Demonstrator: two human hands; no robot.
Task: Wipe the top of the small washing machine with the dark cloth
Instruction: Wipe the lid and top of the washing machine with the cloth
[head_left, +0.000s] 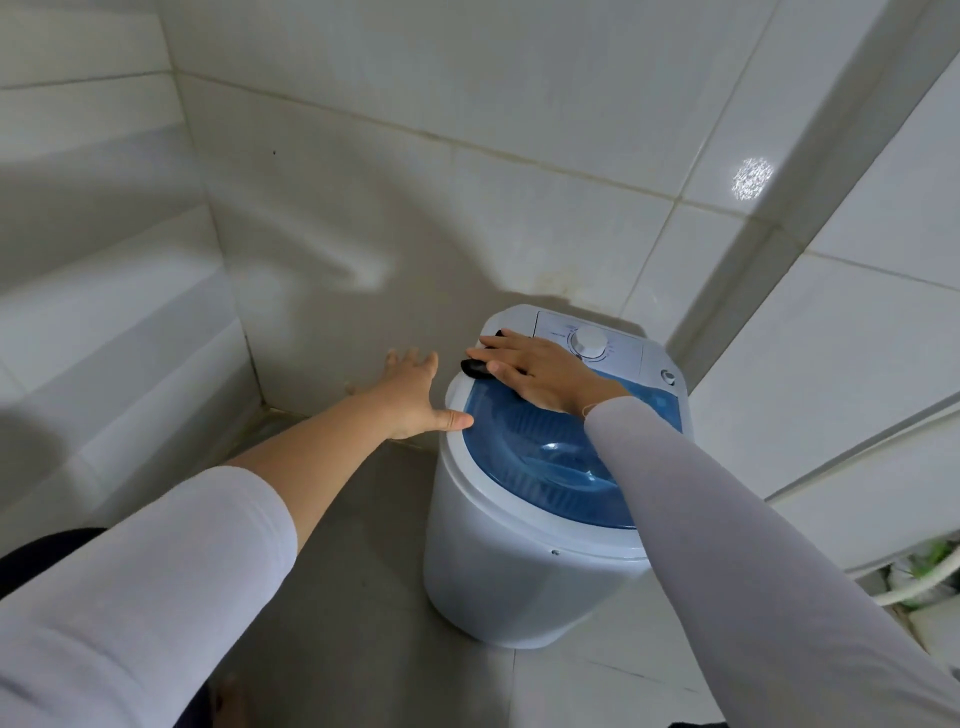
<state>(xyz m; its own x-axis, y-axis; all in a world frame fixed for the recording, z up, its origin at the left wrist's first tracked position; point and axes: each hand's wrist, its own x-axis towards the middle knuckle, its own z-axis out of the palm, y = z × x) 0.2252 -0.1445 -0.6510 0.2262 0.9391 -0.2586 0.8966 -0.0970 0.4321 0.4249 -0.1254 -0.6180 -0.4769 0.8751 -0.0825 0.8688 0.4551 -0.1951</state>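
Small white washing machine (509, 571) with blue translucent lid (519, 447); dark cloth (475, 368) mostly hidden under flat, pressing right hand (537, 375); left hand (415, 397) spread, holding nothing.

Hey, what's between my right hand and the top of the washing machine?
The dark cloth. The right hand presses it onto the washing machine top, and its black edges show beyond the hand in the head view.

One wide-angle camera, worn on the head, looks forward and steeply down into a tiled corner. The washer (519, 545) stands close below, right of centre, seen from above its front rim. Walls (467, 156) fill the upper frame, floor (363, 545) the lower, lines bowing at the edges.
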